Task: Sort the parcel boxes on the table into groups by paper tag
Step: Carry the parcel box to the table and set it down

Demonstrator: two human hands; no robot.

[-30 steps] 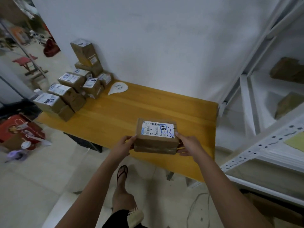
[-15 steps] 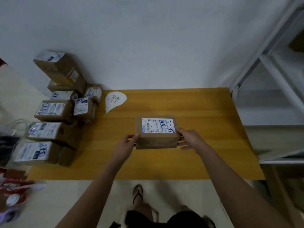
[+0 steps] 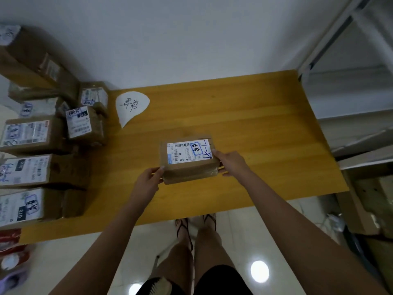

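Parcel box (image 3: 188,161), label up, lies nearer the person than the paper tag (image 3: 131,107) and to its right, well apart from it. Left hand (image 3: 148,179) and right hand (image 3: 231,163) each grip one end. Probable step: assigning this box to a group. The next move calls for matching its label to the tag. Whether the box rests on the table (image 3: 265,128) cannot be told. The stacked boxes (image 3: 38,167) left of the tag are blurred and cut off.

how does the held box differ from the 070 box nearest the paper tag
The held box is gripped by left hand and right hand over the table; the 070 box sits untouched in the pile. The held box's label lies wide; the 070 box's stands tall. Both are cardboard.
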